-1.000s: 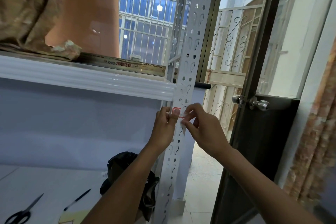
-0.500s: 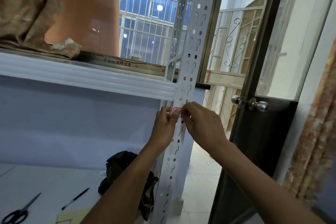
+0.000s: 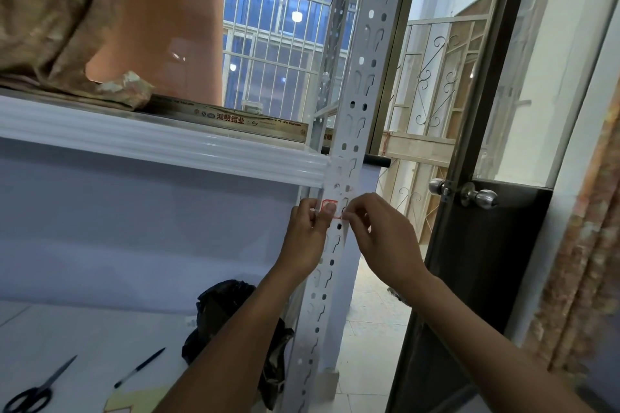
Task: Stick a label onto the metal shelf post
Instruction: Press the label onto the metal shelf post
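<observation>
Both hands' fingers (image 3: 330, 209) have shifted slightly, still pinching the red-bordered white label (image 3: 332, 211) against the post (image 3: 355, 117).

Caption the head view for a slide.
Both hands press a red-bordered label onto the perforated metal shelf post.

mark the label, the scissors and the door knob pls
label (image 3: 330, 210): head view, red-bordered face on the shelf post.
scissors (image 3: 35, 392): head view, near the pivot.
door knob (image 3: 484, 198): head view, rounded metal end.
</observation>
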